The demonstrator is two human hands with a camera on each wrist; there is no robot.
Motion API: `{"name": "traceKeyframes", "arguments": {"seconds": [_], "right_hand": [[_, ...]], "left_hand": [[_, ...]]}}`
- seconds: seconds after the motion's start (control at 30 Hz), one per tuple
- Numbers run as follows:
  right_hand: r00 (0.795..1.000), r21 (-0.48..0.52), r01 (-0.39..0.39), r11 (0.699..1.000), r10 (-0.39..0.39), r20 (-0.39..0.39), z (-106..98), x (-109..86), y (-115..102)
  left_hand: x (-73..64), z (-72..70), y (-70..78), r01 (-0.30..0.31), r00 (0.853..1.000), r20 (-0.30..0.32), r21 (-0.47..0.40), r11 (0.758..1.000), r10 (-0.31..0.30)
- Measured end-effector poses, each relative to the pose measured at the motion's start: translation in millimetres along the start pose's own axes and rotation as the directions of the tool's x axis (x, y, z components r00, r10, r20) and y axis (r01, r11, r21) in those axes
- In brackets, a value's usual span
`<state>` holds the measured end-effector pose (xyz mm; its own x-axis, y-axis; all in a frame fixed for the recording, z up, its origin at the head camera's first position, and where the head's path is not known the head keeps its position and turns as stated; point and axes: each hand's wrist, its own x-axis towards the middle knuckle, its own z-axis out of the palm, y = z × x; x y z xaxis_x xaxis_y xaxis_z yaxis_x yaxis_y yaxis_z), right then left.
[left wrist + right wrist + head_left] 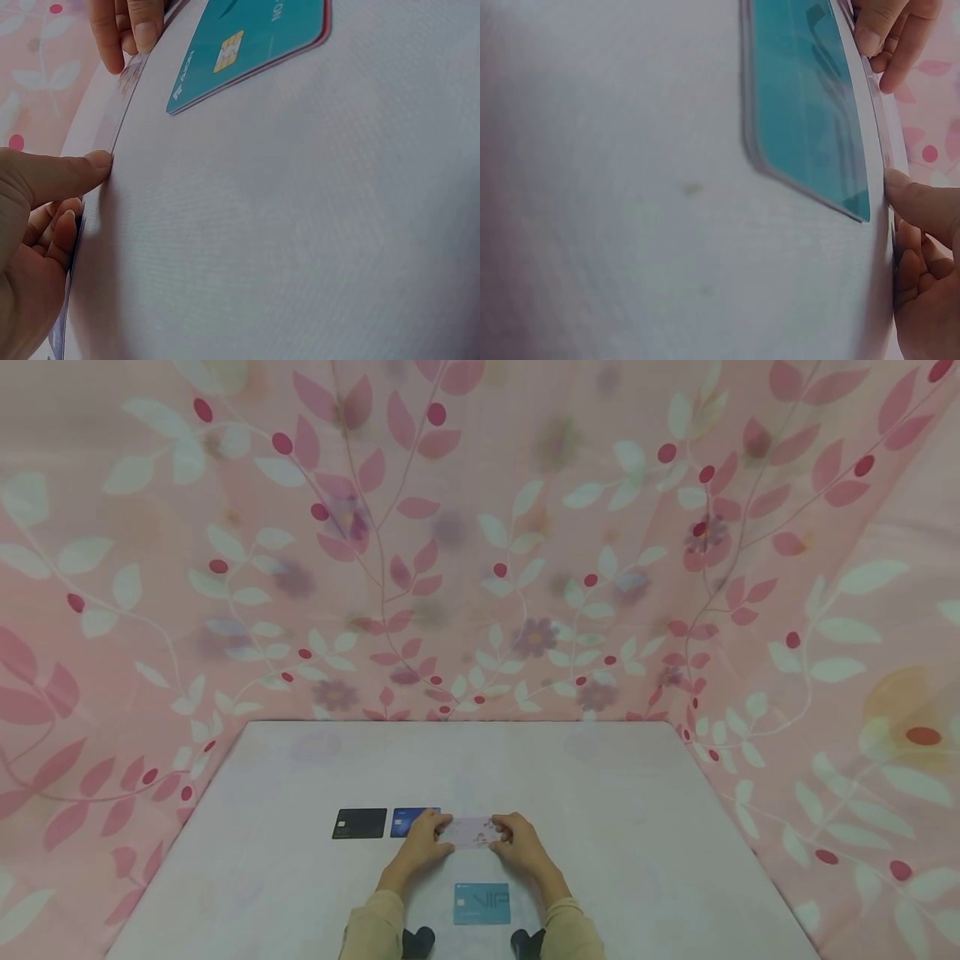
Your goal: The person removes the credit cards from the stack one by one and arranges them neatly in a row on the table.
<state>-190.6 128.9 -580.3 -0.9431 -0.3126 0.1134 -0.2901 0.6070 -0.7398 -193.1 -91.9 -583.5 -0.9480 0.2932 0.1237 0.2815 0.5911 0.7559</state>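
Observation:
Both hands hold a pale pink card point(472, 832) between them, just above or on the white table. My left hand point(426, 842) pinches its left end, thumb at the near edge and fingers at the far edge. The right hand point(522, 845) grips its right end in the same way. A blue card point(406, 821) with a chip lies partly hidden behind the left hand. Nearer, between the forearms, lies a teal card point(482, 903) marked VIP; its thick edge in the left wrist view shows red beneath the teal.
A black card point(359, 823) with a chip lies left of the blue one on the white table point(637, 860). Floral pink cloth point(465, 527) hangs behind and at both sides. Dark rounded objects point(418, 942) show by the sleeves at the near edge.

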Motion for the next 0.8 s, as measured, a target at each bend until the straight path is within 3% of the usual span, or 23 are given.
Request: {"name": "traceKeyframes", "arguments": {"seconds": [0.8], "right_hand": [[0.999,0.021,-0.031,0.999,0.032,-0.033,3.9,-2.4,-3.1]], "left_hand": [[-1.6,1.4,1.3,-0.01,1.0,-0.016,0.0,1.0,0.01]]}}
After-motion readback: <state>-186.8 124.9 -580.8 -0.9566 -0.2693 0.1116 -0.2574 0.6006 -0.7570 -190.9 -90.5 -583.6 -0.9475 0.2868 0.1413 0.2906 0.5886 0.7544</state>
